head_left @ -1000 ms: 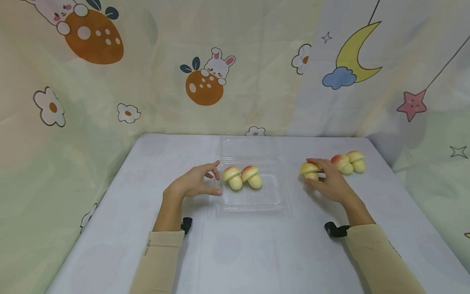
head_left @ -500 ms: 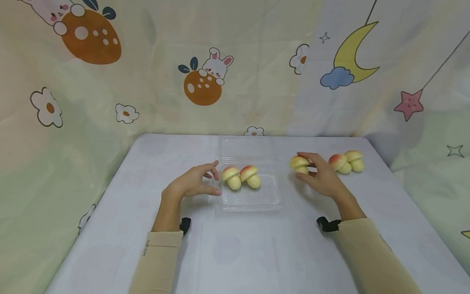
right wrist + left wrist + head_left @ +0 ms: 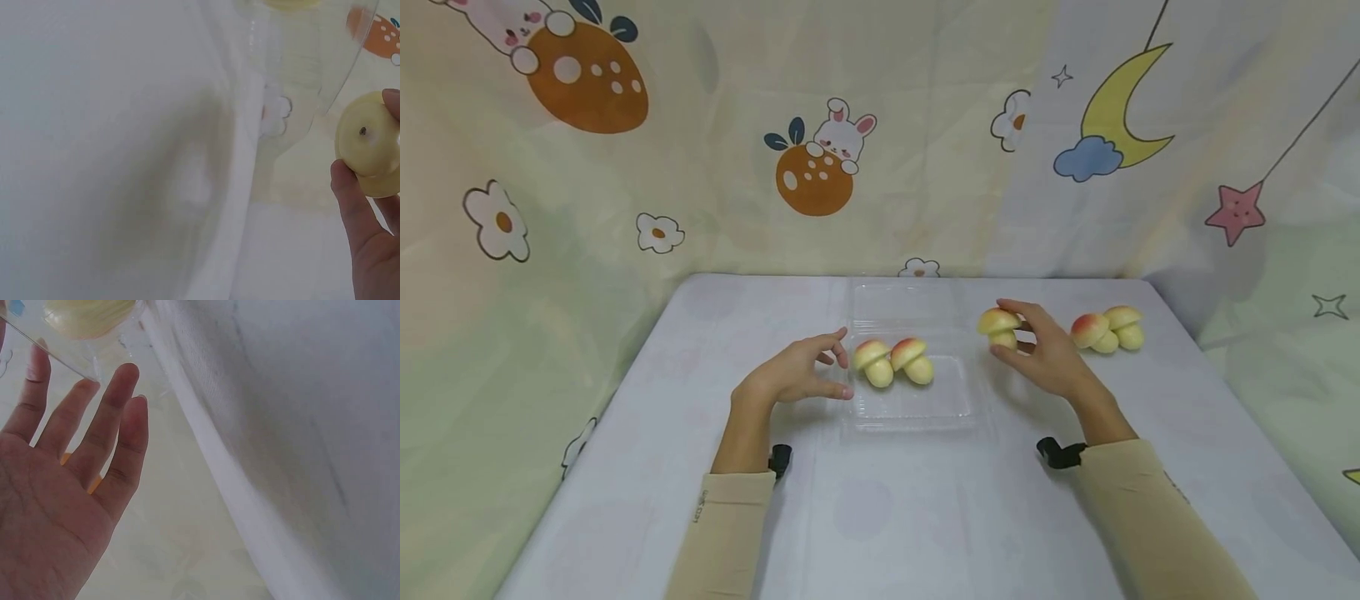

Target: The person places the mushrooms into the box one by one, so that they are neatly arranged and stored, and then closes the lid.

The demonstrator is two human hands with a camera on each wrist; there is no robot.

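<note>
My right hand [image 3: 1037,352] pinches a toy mushroom [image 3: 998,323] with a yellow, red-tinged cap, held above the table to the right of a clear plastic box [image 3: 917,408]. In the right wrist view the thumb and fingers press the sides of this mushroom [image 3: 365,140], and a small dark spot marks its stem end. Two similar mushrooms [image 3: 874,363] lie tilted side by side in the box's near half. At the box's left wall is my left hand [image 3: 793,368], fingers loosely bent; in the left wrist view its fingertips [image 3: 87,387] reach the clear edge.
Two more toy mushrooms [image 3: 1123,327] lie touching each other at the table's back right. The box's clear lid [image 3: 906,300] lies folded open toward the back. A white cloth covers the table [image 3: 865,508], and a printed curtain [image 3: 715,150] hangs behind it.
My right hand has carried the pinched mushroom leftward and up, toward the box. The left hand, the box and the other mushrooms have stayed in place.
</note>
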